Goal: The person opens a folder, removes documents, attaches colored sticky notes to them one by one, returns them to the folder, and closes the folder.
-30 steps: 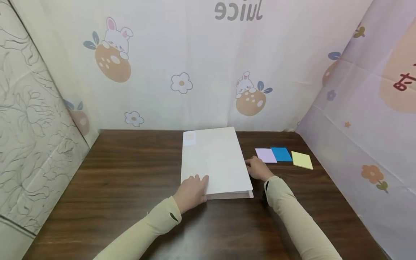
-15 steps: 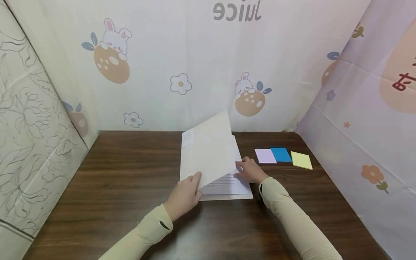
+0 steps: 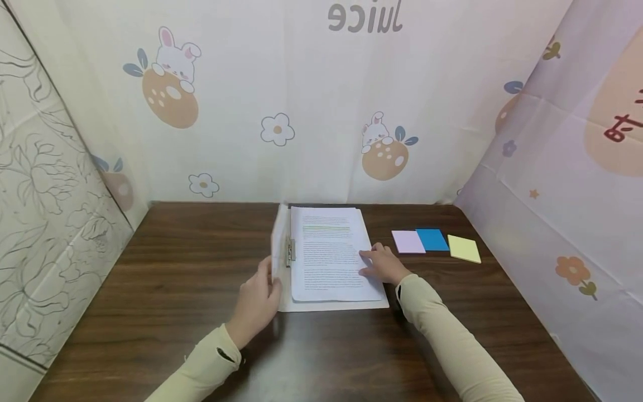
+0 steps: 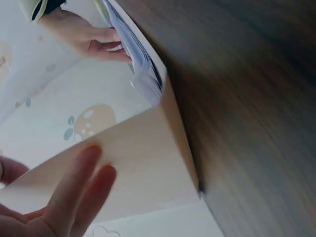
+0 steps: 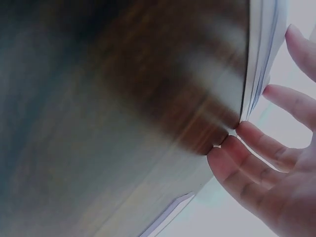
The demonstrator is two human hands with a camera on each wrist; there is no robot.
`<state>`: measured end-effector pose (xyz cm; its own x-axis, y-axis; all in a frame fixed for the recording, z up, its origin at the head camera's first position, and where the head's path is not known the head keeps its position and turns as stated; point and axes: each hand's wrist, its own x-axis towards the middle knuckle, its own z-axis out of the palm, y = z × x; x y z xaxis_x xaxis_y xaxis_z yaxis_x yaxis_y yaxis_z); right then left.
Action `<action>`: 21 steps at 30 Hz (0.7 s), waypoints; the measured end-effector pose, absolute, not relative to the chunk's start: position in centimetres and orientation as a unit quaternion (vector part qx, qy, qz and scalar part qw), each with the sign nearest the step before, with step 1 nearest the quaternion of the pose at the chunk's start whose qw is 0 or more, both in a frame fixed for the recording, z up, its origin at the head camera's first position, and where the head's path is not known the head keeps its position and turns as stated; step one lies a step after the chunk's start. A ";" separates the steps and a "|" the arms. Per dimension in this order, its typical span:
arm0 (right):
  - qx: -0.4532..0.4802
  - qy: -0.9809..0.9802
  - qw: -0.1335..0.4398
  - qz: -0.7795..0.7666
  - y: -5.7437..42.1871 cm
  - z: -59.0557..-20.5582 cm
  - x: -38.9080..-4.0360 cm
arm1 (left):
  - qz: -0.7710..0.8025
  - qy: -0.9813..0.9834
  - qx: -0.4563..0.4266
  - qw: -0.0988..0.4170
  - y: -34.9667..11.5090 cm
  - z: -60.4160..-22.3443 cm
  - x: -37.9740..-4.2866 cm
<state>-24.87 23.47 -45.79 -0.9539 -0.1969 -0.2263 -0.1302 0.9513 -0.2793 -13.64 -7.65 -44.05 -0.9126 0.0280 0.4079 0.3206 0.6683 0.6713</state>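
Gripping the cover point(image 4: 143, 158) at the left of the white folder point(image 3: 331, 306), the left hand point(image 3: 255, 300) should lower it gently; the right hand point(image 3: 385, 265), fingers extended, touches papers point(image 3: 329, 257) inside.

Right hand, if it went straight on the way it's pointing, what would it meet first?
The right hand would meet the paper first, whose edge it seems to touch; past that lies the metal clip, though depth is hard to judge.
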 end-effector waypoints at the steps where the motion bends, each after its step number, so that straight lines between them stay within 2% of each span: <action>1: -0.082 0.979 0.127 -0.133 23.5 -45.8 -24.9 | -0.404 -0.890 -0.088 0.190 -8.0 -44.0 -13.6; 5: -0.081 0.980 0.126 -0.134 23.5 -45.9 -25.0 | -0.431 -0.873 -0.049 0.223 -9.6 -43.3 -13.8; 11: -0.089 0.980 0.122 -0.131 23.5 -45.8 -25.0 | -0.448 -0.836 0.018 0.317 -12.3 -41.4 -14.2; 16: -0.085 0.977 0.128 -0.145 23.4 -45.7 -25.0 | -0.499 -0.794 0.068 0.341 -14.7 -39.6 -14.1; 21: -0.077 0.976 0.134 -0.151 23.4 -45.7 -24.9 | -0.524 -0.759 0.082 0.377 -16.7 -38.7 -14.0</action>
